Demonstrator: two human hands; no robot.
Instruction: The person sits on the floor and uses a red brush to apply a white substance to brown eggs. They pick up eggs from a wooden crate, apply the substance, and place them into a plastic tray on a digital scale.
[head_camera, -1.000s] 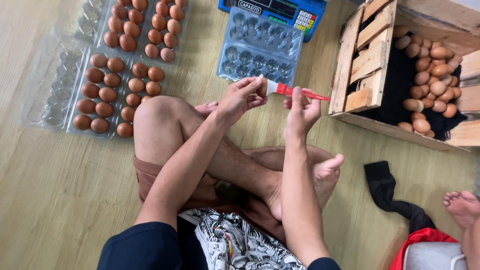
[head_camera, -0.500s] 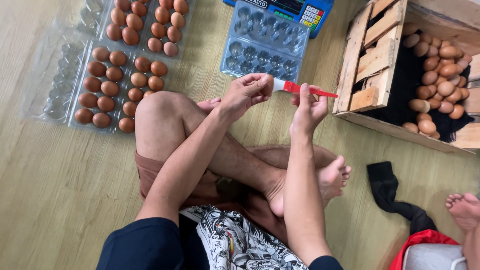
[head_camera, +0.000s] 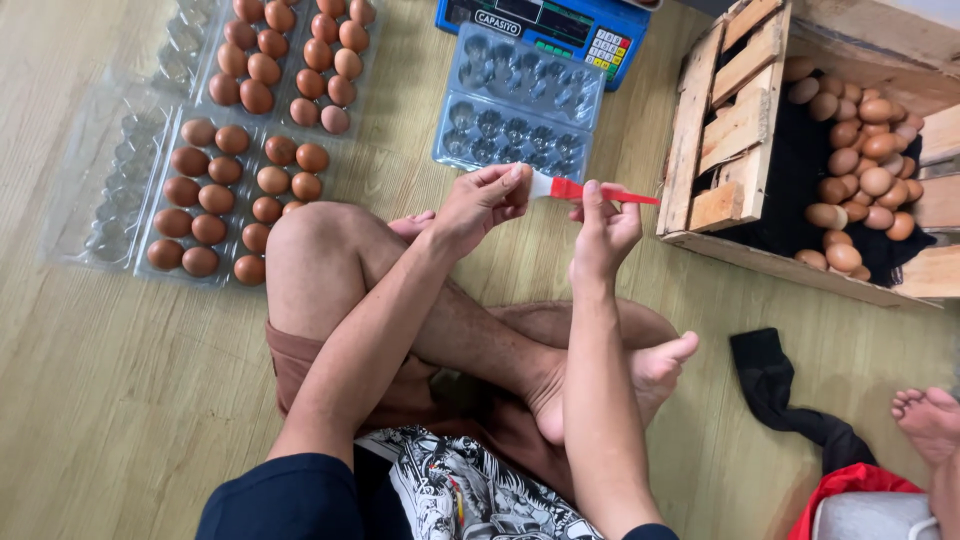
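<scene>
Two hands meet above the floor (head_camera: 90, 400), where a person sits cross-legged on pale wood boards. To the right stands a slatted crate (head_camera: 735, 120), its dark lining holding a heap of brown eggs (head_camera: 865, 150). To the left lie clear trays (head_camera: 230, 190) filled with more brown eggs, their lids folded open beside them. Ahead, near the knee, rests an empty clear carton (head_camera: 520, 105), and just beyond it a blue scale (head_camera: 545, 25) with a keypad. A black cloth (head_camera: 780, 385) lies on the floor at the right, with another person's bare foot (head_camera: 930, 420) near it.

The left hand (head_camera: 480, 205) is raised over the knee, thumb and fingers pressed together on the white end of a small brush (head_camera: 585, 190); the grip pinches that end only. The right hand (head_camera: 602, 235) stands upright just beside it, fingers loosely curled, thumb and forefinger tips touching the red handle from below; whether they pinch it firmly I cannot tell.

The brush is held in the air between both hands, just in front of the empty carton. Its long axis runs nearly level, left to right, tilted slightly down toward the right. The white end points left into the left hand, and the thin red handle tip points right toward the crate's near corner, close to it but apart
</scene>
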